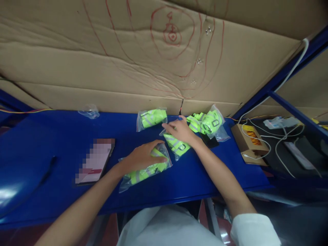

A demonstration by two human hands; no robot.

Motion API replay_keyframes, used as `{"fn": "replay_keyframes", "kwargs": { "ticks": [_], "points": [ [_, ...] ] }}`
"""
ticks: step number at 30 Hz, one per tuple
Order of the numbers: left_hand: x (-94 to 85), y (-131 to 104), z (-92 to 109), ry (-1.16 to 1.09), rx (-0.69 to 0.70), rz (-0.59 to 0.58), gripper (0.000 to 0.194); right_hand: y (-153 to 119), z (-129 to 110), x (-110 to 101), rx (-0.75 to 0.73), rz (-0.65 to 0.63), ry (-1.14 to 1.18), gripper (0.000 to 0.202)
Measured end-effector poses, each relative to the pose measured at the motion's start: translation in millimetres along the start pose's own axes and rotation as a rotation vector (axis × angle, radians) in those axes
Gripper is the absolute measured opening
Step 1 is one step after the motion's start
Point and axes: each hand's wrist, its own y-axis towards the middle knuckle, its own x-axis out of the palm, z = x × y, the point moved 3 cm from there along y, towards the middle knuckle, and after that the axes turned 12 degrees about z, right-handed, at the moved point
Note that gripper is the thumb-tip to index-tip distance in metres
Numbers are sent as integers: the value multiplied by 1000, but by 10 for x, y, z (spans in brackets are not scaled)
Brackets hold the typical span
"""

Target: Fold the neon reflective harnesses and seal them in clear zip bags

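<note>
My left hand (pixel 142 157) lies over a clear plastic bag (pixel 138 176) with a folded neon-yellow reflective strap inside, thumb and fingers spanning its right part. Just right of it, my right hand (pixel 179 131) rests at the upper edge of a second bagged reflective strap (pixel 178 145), its fingers spread. That bag shows a dark buckle through the plastic. Behind the hands lies another bagged reflective strap (pixel 153 118). Farther right, one more neon-yellow strap bundle (pixel 208 122) sits in clear plastic, partly over a black flat item (pixel 208 140).
A phone-like tablet (pixel 96 162), partly pixelated, lies left on the blue table (pixel 64 136). Crumpled clear plastic (pixel 89 111) sits at the back. An open cardboard box (pixel 249 140) and white cables (pixel 279 138) are right. A cardboard wall (pixel 128 68) stands behind.
</note>
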Motion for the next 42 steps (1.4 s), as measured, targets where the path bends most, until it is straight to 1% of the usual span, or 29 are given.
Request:
{"fn": "replay_keyframes", "kwargs": {
  "ticks": [1, 2, 4, 6, 8, 12, 17, 22, 25, 28, 30, 35, 37, 40, 42],
  "points": [
    [-3, -2, -1, 0, -3, 3, 86, 131, 103, 45, 90, -16, 94, 59],
    [-6, -6, 2, 0, -7, 3, 86, 263, 211, 91, 153, -3, 124, 63],
    [-11, -16, 15, 4, -16, -2, 85, 479, 405, 202, 226, 35, 142, 65],
    [-9, -26, 33, 16, -14, -5, 83, 589, 540, 321, 256, 73, 153, 64],
    [2, -32, 41, 38, 1, 1, 82, 596, 607, 428, 270, 105, 171, 63],
    [35, -34, 8, 76, 24, 20, 83, 506, 659, 550, 301, 159, 199, 59],
    [43, -54, 2, 81, 25, 19, 82, 492, 777, 587, 345, 243, 224, 53],
    [36, -67, 62, 116, 24, 17, 83, 627, 864, 647, 370, 268, 267, 48],
    [34, -78, 85, 122, 19, 19, 82, 738, 875, 674, 396, 311, 263, 49],
    [33, -93, 110, 127, 24, 13, 81, 791, 887, 687, 415, 344, 266, 47],
    [31, -98, 127, 138, 30, 14, 82, 800, 903, 697, 420, 331, 286, 45],
    [21, -100, 146, 148, 20, 12, 81, 835, 950, 718, 421, 211, 374, 46],
    [17, -101, 138, 140, 9, 11, 81, 837, 957, 714, 408, 181, 384, 46],
    [15, -102, 124, 119, 14, 18, 80, 800, 952, 708, 375, 178, 358, 44],
    [17, -103, 119, 114, 29, 26, 80, 762, 944, 698, 363, 214, 317, 44]
  ]
}}
